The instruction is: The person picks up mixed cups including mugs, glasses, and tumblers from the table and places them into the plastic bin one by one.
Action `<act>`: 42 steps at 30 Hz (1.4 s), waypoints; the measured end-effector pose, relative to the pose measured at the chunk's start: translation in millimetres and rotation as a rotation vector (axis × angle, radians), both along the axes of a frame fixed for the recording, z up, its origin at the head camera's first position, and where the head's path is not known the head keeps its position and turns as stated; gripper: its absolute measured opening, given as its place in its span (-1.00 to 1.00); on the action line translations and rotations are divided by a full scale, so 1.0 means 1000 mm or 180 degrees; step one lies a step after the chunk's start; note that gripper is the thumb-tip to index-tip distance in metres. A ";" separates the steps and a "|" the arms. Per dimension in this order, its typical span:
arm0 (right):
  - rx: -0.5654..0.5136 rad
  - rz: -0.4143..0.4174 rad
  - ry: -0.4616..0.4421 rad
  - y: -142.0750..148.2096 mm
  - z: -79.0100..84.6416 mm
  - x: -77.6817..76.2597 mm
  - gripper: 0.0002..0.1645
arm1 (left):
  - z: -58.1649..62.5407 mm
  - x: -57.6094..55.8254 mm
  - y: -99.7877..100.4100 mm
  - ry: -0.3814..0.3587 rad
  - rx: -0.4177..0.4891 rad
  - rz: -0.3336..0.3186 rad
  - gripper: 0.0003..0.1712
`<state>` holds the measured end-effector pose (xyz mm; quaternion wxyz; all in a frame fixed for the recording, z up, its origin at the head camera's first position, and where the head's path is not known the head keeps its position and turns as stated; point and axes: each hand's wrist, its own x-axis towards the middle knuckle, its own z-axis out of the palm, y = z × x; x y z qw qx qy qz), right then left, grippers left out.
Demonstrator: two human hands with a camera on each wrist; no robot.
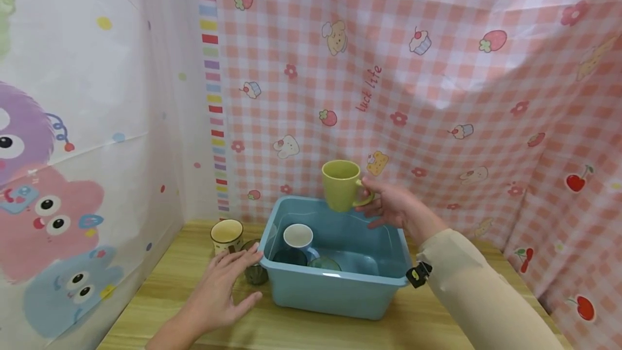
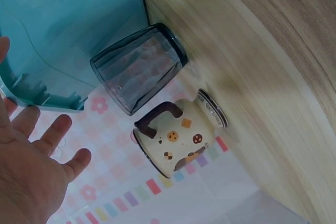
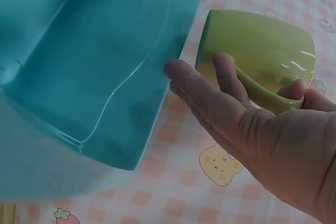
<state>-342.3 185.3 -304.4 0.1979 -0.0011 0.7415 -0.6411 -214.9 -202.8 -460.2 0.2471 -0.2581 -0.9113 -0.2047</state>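
Head view: see green mug (image 1: pixel 340 188) upright, raised before rear rim of blue tub (image 1: pixel 335 291), held by handle in right grip (image 1: pixel 397 209); mug body just left of fingers. Inside tub, from this view only, can make out dark cup (image 1: pixel 290 256) and green glass (image 1: pixel 324 263), beside white cup (image 1: pixel 298 235). Find left grip (image 1: pixel 221 288) near tub's front left corner, fingers spread apart; cannot tell whether touching rim.

Left wrist view: reveals, unlike head view, full brown handle and patterned side of cream mug (image 2: pixel 179 139), next to dark glass (image 2: pixel 139 69), both on tabletop (image 2: pixel 252 93) beside tub.

Right wrist view: shows handle clamped between digits, other fingers stretched toward tub; overlaps mug's near side.
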 end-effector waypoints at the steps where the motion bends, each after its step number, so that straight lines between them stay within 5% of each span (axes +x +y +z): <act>1: 0.0016 0.0020 -0.0015 -0.001 0.000 -0.001 -0.50 | 0.000 0.000 0.000 0.0000 0.0001 0.0005 -0.13; 42: -0.0026 0.0287 -0.0080 -0.019 -0.018 -0.041 -0.55 | -0.005 -0.003 -0.004 -0.0010 0.0020 -0.0053 -0.13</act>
